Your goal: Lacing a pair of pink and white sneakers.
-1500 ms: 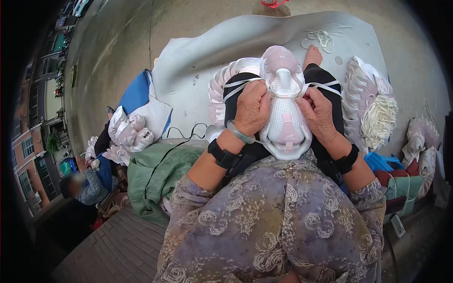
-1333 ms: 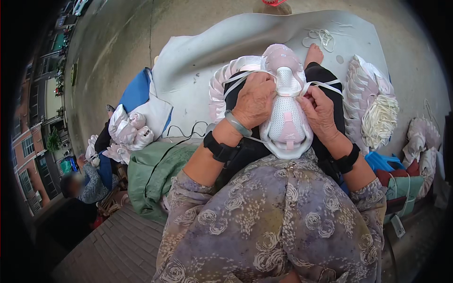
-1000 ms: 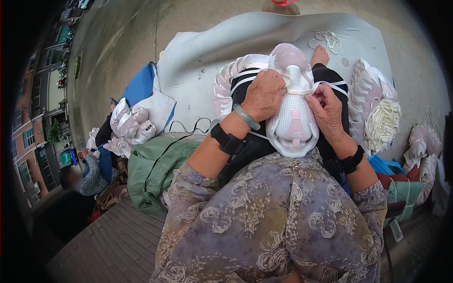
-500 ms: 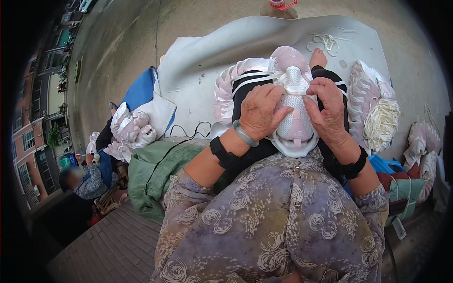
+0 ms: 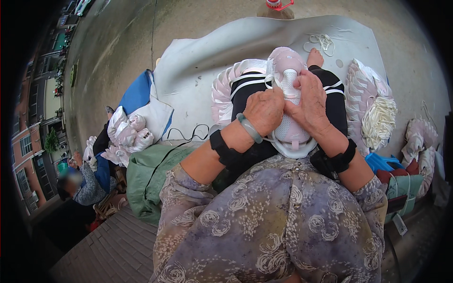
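A pale pink and white shoe upper [image 5: 288,59] lies in my lap between my knees, its toe pointing away from me. Its white mesh tongue [image 5: 286,126] shows between my hands. My left hand [image 5: 265,111] is closed at the upper's left edge, fingers curled in a pinch. A white shoelace [image 5: 269,81] loops up just beyond those fingers and seems to run into them; the fingertips are hidden. My right hand [image 5: 310,103] grips the upper from the right, thumb toward my left hand and bent fingers over the lacing area.
Stacked pink-white uppers [image 5: 222,92] lie left of my legs, more uppers [image 5: 361,92] with a bundle of white laces [image 5: 379,118] to the right. Loose laces [image 5: 325,43] rest on the pale sheet [image 5: 188,70]. A green bag [image 5: 146,174] and a seated person [image 5: 94,181] are at left.
My left hand has closed and turned at the left edge. My right hand has shifted left across the upper. A lace loop now stands up beside the left edge.
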Action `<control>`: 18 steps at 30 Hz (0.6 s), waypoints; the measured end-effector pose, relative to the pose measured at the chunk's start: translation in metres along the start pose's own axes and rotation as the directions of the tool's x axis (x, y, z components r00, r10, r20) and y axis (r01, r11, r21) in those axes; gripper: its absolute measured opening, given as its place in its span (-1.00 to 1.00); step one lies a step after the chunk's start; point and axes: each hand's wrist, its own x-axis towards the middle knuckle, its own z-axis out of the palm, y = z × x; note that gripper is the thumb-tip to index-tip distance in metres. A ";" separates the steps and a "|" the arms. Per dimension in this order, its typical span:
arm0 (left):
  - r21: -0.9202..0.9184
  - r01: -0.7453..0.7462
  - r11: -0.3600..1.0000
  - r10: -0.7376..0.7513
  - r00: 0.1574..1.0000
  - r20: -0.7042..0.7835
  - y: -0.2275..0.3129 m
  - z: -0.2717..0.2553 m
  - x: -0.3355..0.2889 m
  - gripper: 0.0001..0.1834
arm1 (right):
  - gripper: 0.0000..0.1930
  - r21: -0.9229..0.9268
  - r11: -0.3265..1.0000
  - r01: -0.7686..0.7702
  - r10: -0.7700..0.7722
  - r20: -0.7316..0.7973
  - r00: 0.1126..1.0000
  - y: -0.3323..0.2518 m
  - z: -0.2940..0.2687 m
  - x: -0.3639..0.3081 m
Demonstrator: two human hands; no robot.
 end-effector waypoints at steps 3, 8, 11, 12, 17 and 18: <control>-0.059 -0.041 0.997 0.042 0.999 0.026 -0.007 -0.002 0.000 -0.85 | -0.49 0.006 1.000 -0.025 0.025 -0.001 1.000 0.003 0.006 -0.003; -0.155 -0.090 0.984 0.094 0.995 0.015 -0.014 -0.005 0.000 -0.87 | -0.48 -0.026 0.998 0.049 -0.050 -0.035 0.998 0.004 0.009 -0.008; -0.249 -0.104 0.963 0.114 0.993 0.027 -0.019 -0.005 0.002 -0.85 | -0.47 -0.018 0.998 0.057 -0.058 -0.042 0.997 0.001 0.008 -0.009; -0.300 -0.095 0.949 0.113 0.993 0.045 -0.022 -0.005 0.002 -0.82 | -0.48 -0.031 0.997 0.070 -0.071 -0.057 0.996 0.000 0.007 -0.010; -0.409 -0.108 0.906 0.145 0.988 0.061 -0.033 -0.003 0.002 -0.84 | -0.62 -0.234 0.930 0.284 -0.314 -0.102 0.944 -0.013 -0.001 -0.012; -0.404 -0.101 0.909 0.140 0.988 0.069 -0.034 -0.002 0.002 -0.84 | -0.71 -0.324 0.867 0.378 -0.413 -0.043 0.910 -0.016 -0.003 -0.012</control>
